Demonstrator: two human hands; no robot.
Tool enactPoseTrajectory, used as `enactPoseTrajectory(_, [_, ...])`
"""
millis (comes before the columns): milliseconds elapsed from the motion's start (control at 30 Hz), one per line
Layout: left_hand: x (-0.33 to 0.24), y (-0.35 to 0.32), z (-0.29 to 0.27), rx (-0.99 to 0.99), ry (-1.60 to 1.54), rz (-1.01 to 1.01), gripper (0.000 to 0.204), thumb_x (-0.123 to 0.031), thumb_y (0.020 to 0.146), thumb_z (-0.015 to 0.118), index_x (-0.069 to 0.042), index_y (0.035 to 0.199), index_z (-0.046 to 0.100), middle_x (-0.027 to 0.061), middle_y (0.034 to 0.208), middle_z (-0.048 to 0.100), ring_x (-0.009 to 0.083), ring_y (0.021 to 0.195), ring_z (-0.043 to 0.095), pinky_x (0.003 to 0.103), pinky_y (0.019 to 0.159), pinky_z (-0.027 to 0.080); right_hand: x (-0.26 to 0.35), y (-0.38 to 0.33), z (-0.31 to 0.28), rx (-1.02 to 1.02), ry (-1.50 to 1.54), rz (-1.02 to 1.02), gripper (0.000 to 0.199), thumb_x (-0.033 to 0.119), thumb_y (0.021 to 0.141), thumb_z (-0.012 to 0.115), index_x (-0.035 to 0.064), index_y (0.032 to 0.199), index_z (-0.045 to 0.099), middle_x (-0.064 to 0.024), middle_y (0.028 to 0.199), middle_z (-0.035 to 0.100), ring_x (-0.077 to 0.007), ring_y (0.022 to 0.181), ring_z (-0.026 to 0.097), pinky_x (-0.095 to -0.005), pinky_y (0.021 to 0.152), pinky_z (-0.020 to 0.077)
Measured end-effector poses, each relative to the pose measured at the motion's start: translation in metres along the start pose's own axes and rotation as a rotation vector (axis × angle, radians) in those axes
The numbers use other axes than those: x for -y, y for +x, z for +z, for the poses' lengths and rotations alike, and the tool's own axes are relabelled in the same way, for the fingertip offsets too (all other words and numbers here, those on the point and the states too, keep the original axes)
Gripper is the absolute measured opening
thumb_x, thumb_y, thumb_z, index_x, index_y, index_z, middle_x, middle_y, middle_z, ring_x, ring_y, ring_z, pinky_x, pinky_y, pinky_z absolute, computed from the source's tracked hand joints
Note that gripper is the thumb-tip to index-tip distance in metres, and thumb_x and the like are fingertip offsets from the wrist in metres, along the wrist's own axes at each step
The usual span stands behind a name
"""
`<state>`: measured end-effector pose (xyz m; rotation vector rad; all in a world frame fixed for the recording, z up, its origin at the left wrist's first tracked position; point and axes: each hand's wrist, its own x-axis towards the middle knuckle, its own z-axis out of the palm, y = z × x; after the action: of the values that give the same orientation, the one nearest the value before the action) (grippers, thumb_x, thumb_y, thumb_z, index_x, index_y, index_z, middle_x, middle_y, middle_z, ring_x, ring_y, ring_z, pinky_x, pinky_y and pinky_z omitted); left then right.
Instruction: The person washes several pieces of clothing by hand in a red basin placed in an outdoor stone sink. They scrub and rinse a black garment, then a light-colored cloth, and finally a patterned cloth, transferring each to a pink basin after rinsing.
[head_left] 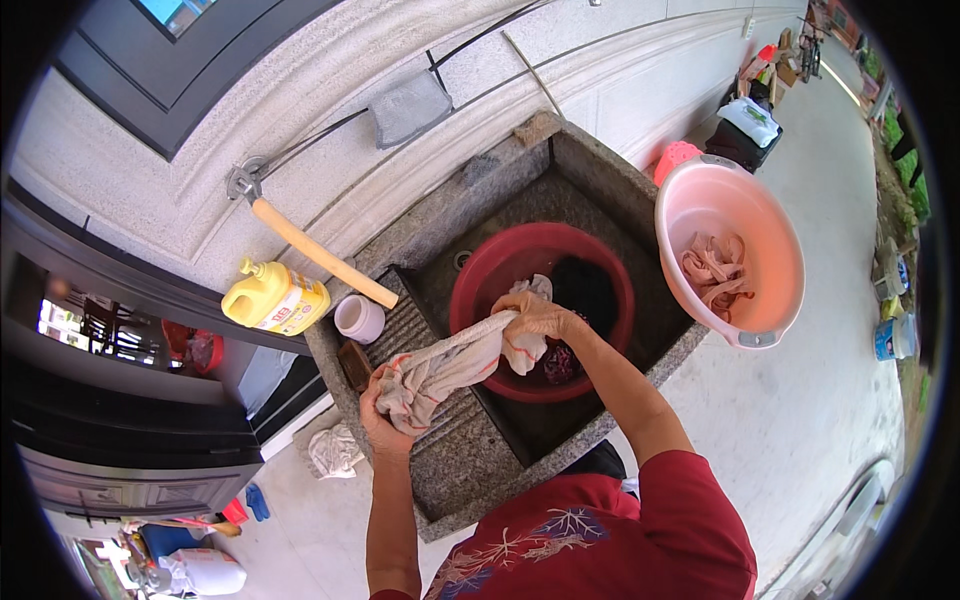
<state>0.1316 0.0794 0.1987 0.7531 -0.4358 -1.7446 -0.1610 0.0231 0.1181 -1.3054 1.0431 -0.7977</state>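
Note:
A pale cloth with thin red stripes [455,361] is stretched between my two hands, bunched and twisted along its length. My left hand [388,412] is closed round its lower left end, over the ribbed washboard [462,412] of the stone sink. Over the red basin [477,262], my right hand [535,318] grips the other end, and a loose fold of cloth hangs below the fingers. Dark and patterned clothes [582,292] lie in the basin, which stands in the sink's deeper part [560,200].
A pink tub [675,215] with wrung pink cloth [716,268] stands right of the sink. On the sink's left are a yellow pump jug [275,300], a white cup [360,319] and a brown bar [355,366]. A tap with a yellowish hose [320,250] reaches over the washboard.

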Motion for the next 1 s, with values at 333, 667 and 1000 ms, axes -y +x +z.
enactPoseTrajectory(333, [0.163, 0.145, 0.014, -0.373, 0.728, 0.060, 0.054, -0.016, 0.084, 0.061, -0.004, 0.131, 0.038, 0.0184, 0.125, 0.040, 0.0238, 0.108, 0.049, 0.035, 0.088, 0.044, -0.079, 0.072, -0.097, -0.733, -0.373, 0.287, 0.069, 0.011, 0.067, 0.066, 0.0148, 0.130, 0.038, -0.0248, 0.108, 0.051, -0.0428, 0.100, 0.052, -0.0446, 0.086, 0.0444])
enactPoseTrajectory(667, [0.238, 0.203, -0.026, 0.040, 2.157, -0.187, 0.070, -0.028, 0.086, 0.057, -0.020, 0.144, 0.020, 0.0210, 0.143, 0.026, 0.0394, 0.127, 0.030, 0.051, 0.099, 0.030, -0.167, 0.095, -0.036, -0.497, -1.247, 0.121, 0.055, 0.021, 0.078, 0.055, 0.0087, 0.130, 0.042, -0.0129, 0.107, 0.053, -0.0275, 0.094, 0.052, -0.0430, 0.071, 0.0401])
enactPoseTrajectory(1000, [0.199, 0.215, -0.052, -0.183, 1.334, 0.021, 0.025, -0.017, 0.090, 0.052, -0.009, 0.113, 0.059, 0.0135, 0.105, 0.063, 0.0341, 0.095, 0.059, 0.043, 0.086, 0.048, -0.124, 0.105, -0.078, -0.507, -0.497, 0.357, 0.046, 0.007, 0.077, 0.054, 0.0109, 0.123, 0.052, -0.0194, 0.095, 0.061, -0.0367, 0.089, 0.058, -0.0482, 0.079, 0.0439])
